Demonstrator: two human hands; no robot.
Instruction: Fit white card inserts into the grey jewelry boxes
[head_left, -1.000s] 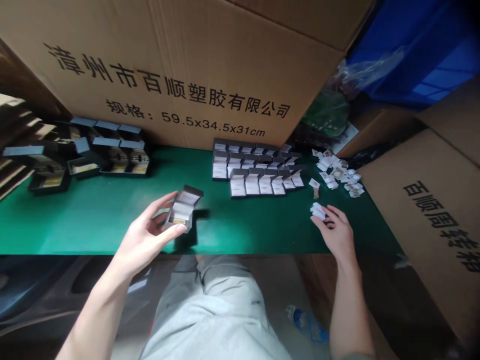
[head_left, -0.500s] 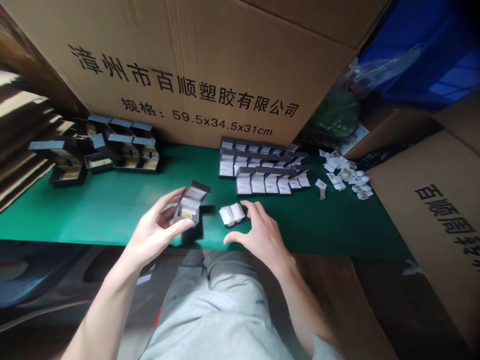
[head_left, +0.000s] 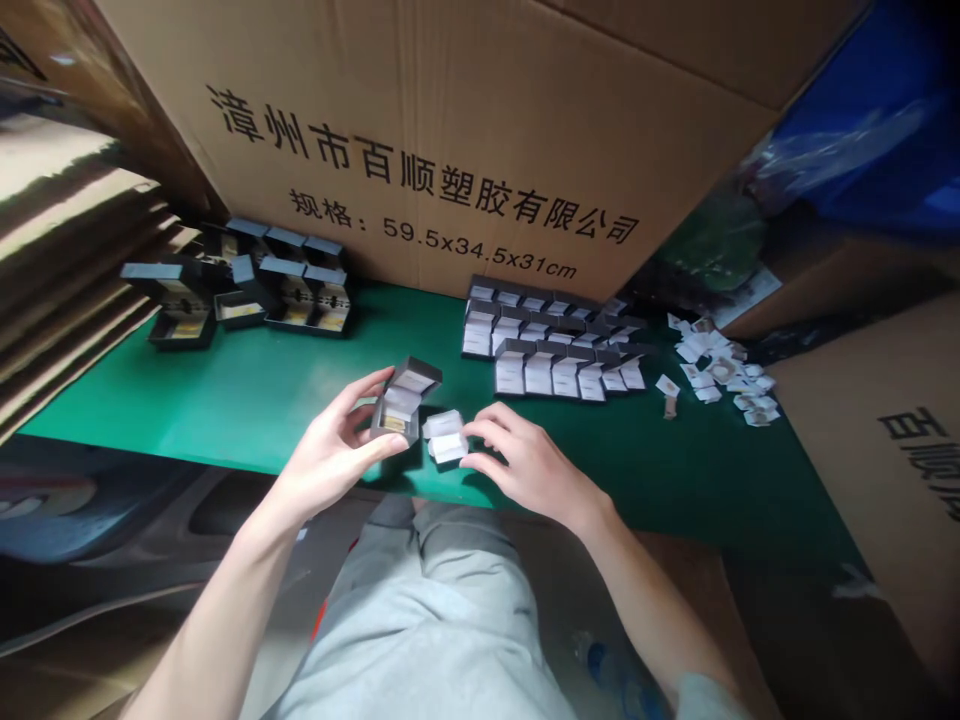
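Observation:
My left hand [head_left: 341, 440] is closed around a small dark hinged box [head_left: 396, 408], tilted with its lid up. White lining shows inside the lid, and something yellowish lies in the bottom. Just to the right of that box is a folded white insert [head_left: 446, 438], two pale panels with a crease between them. My right hand [head_left: 517, 455] has its thumb and fingertips at the insert's right edge, pinching it. Whether the insert still touches the table is hard to tell.
Several open dark boxes with white linings [head_left: 551, 370] stand in rows on the green table [head_left: 247, 400]. More open boxes [head_left: 300, 300] with yellowish bottoms are at the left. A pile of white inserts [head_left: 720, 365] lies right. A large carton [head_left: 450, 120] stands behind.
My right hand has closed on the white insert, which has turned and moved left towards the dark box. My left hand keeps its hold on the box. The camera view has shifted left.

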